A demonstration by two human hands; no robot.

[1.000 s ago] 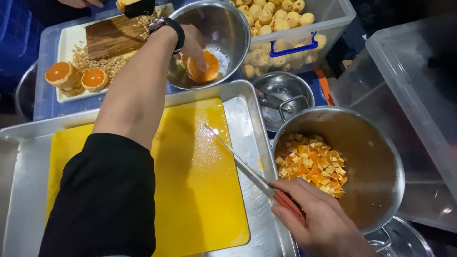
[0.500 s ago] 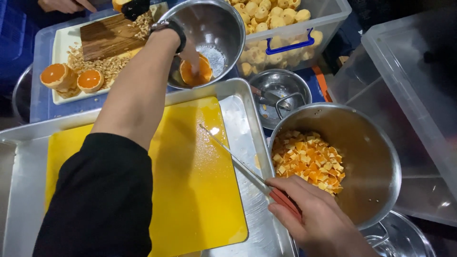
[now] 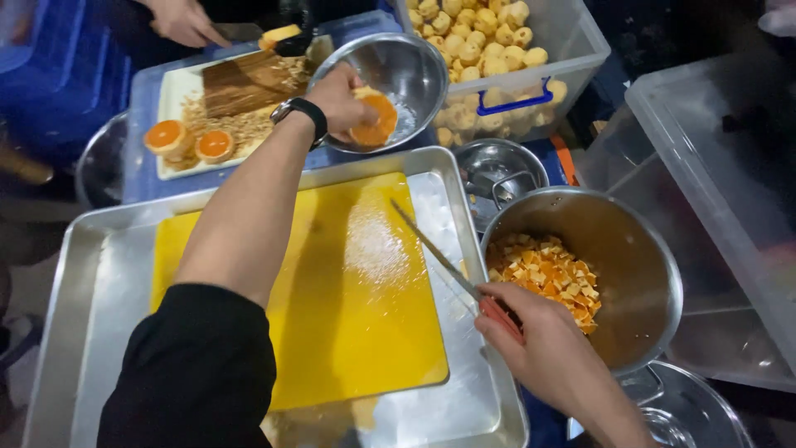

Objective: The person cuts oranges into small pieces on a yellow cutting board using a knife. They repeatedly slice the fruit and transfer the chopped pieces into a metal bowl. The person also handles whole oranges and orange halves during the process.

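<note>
Fingers of the left hand (image 3: 338, 98) close around an orange half (image 3: 373, 124), cut face up, right at the lip of the steel bowl (image 3: 414, 62) beyond the board, so the grip is firmly on the fruit, arm stretched across the whole workstation to reach it. Down at the near edge, the right hand (image 3: 543, 344) is clamped on the red handle of a thin knife (image 3: 435, 253), blade angled up and away over the yellow cutting board (image 3: 332, 315), tip well apart from the reaching arm, a sensible place to park a sharp edge while the other hand is busy. That board lies flat inside a shallow metal tray (image 3: 83, 274), which looks placed to catch juice; a wet, pale patch shines on the board near the blade. Just right of the tray stands a big steel pot (image 3: 638, 249) with diced orange pieces (image 3: 547, 270) heaped inside, close enough to sweep cuts straight in. Behind it, a smaller empty steel bowl (image 3: 497, 170). Up top, a clear plastic bin (image 3: 572, 50) is full of peeled whole fruit, and a white tray (image 3: 174, 91) carries two more orange halves (image 3: 189, 139) among scraps. Another person's hand (image 3: 184, 21) works at the far edge there.
</note>
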